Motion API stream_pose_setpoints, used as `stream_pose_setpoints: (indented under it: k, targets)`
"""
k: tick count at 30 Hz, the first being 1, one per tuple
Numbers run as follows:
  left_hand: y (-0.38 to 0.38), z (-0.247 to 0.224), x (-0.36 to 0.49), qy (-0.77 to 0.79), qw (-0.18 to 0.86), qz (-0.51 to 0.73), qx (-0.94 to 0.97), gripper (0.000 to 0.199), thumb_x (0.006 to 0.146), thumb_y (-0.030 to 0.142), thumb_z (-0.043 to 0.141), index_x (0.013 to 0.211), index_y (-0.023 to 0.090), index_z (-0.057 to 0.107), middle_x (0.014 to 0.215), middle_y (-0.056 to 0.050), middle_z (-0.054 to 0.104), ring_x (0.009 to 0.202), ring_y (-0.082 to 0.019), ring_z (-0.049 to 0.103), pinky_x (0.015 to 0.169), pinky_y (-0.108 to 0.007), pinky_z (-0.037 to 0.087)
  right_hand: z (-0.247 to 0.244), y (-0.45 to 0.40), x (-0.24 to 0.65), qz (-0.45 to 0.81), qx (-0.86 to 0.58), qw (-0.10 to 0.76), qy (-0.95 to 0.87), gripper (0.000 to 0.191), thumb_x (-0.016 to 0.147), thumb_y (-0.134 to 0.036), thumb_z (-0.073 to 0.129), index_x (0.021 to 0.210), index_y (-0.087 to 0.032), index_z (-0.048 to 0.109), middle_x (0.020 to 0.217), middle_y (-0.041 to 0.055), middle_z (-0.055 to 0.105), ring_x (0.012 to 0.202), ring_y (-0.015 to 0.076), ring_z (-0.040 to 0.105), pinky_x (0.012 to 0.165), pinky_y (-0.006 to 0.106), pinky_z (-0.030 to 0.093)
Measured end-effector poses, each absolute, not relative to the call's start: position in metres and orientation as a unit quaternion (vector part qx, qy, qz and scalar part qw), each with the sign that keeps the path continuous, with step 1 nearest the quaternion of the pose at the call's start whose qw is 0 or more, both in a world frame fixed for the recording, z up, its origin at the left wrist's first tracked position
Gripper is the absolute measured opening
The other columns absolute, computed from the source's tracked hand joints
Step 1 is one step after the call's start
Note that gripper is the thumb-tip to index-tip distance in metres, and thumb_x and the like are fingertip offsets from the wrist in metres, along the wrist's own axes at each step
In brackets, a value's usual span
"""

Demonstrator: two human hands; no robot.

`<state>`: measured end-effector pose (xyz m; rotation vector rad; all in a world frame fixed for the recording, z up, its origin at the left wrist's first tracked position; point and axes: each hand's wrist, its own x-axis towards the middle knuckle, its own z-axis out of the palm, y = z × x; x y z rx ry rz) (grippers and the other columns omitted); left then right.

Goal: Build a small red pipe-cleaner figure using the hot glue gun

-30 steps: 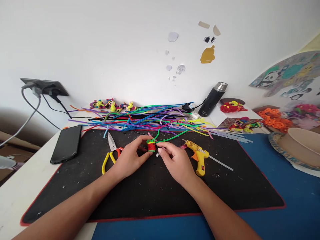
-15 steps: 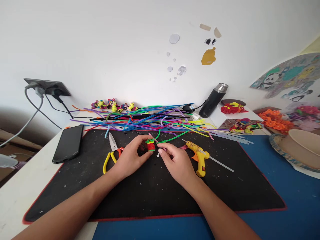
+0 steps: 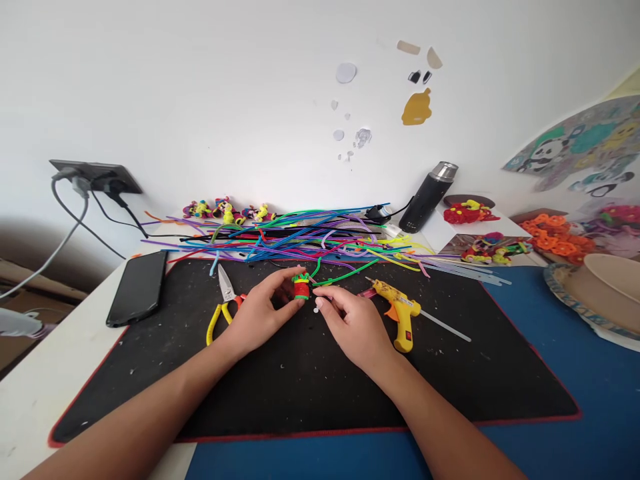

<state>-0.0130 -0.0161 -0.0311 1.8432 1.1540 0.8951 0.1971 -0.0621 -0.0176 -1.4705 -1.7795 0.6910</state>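
Observation:
My left hand (image 3: 263, 310) pinches a small red, green and yellow pipe-cleaner figure (image 3: 301, 288) between thumb and fingers, above the black mat (image 3: 300, 387). Just right of the figure, my right hand (image 3: 353, 323) has its fingertips pressed together; what they hold, if anything, is too small to make out. A tiny white piece (image 3: 316, 309) shows by the right thumb. Scissors with yellow and red handles (image 3: 225, 297) lie left of my left hand. The yellow glue gun (image 3: 400, 313), with a glue stick in its back, lies right of my right hand.
Many coloured pipe cleaners (image 3: 280, 237) spread along the back. A phone (image 3: 137, 288) lies at the left. Farther right stand a black flask (image 3: 429, 198) and a round tray (image 3: 600, 307). Small finished figures (image 3: 227, 210) rest by the wall.
The figure in my left hand has turned slightly, showing more of its red and yellow front. A thin dark strand seen at my right fingertips before no longer shows. The view has shifted slightly.

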Motion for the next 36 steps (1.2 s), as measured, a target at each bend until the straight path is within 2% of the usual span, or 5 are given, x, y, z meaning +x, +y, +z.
stream_pose_setpoints:
  k: [10, 15, 21, 26, 36]
  targets:
    - [-0.0141, -0.0314, -0.0145, 0.438, 0.462, 0.362, 0.681, 0.056, 0.09, 0.04, 0.074, 0.142, 0.025, 0.062, 0.116, -0.007, 0.078, 0.107, -0.025, 0.074, 0.091, -0.039, 0.06, -0.014, -0.0642, 0.1962, 0.262, -0.574, 0.342, -0.696, 0.024, 0.103, -0.035, 0.058, 0.09, -0.023, 0.074, 0.061, -0.0031, 0.062, 0.055, 0.0148, 0.054, 0.057, 0.029, 0.035]
    - [-0.0141, -0.03, -0.0145, 0.449, 0.459, 0.367, 0.673, 0.058, 0.089, 0.041, 0.076, 0.142, 0.026, 0.062, 0.11, -0.006, 0.077, 0.103, -0.025, 0.073, 0.091, -0.039, 0.058, -0.0124, -0.0655, 0.1958, 0.277, -0.573, 0.348, -0.688, 0.024, 0.101, -0.038, 0.064, 0.082, -0.023, 0.064, 0.058, -0.0058, 0.057, 0.052, 0.013, 0.05, 0.057, 0.028, 0.033]
    - [-0.0107, -0.0352, -0.0158, 0.461, 0.433, 0.406, 0.659, 0.054, 0.088, 0.038, 0.075, 0.139, 0.026, 0.063, 0.112, -0.005, 0.073, 0.1, -0.022, 0.071, 0.091, -0.038, 0.057, -0.0148, -0.0671, 0.192, 0.303, -0.566, 0.318, -0.697, 0.035, 0.095, -0.039, 0.075, 0.074, -0.024, 0.052, 0.055, -0.0088, 0.05, 0.052, 0.0117, 0.045, 0.056, 0.027, 0.03]
    - [-0.0096, -0.037, -0.0174, 0.47, 0.426, 0.403, 0.66, 0.053, 0.09, 0.036, 0.074, 0.141, 0.026, 0.061, 0.112, -0.005, 0.072, 0.103, -0.023, 0.069, 0.094, -0.039, 0.056, -0.017, -0.0679, 0.1904, 0.305, -0.566, 0.285, -0.71, 0.034, 0.096, -0.037, 0.074, 0.073, -0.024, 0.052, 0.056, -0.0083, 0.051, 0.053, 0.0122, 0.045, 0.056, 0.028, 0.029]
    - [-0.01, -0.0366, -0.017, 0.47, 0.414, 0.405, 0.666, 0.053, 0.09, 0.037, 0.074, 0.141, 0.027, 0.062, 0.106, -0.004, 0.073, 0.097, -0.022, 0.069, 0.087, -0.036, 0.057, -0.0156, -0.0662, 0.191, 0.322, -0.57, 0.27, -0.706, 0.034, 0.091, -0.037, 0.083, 0.07, -0.022, 0.06, 0.055, -0.0083, 0.053, 0.052, 0.0114, 0.046, 0.055, 0.027, 0.028]
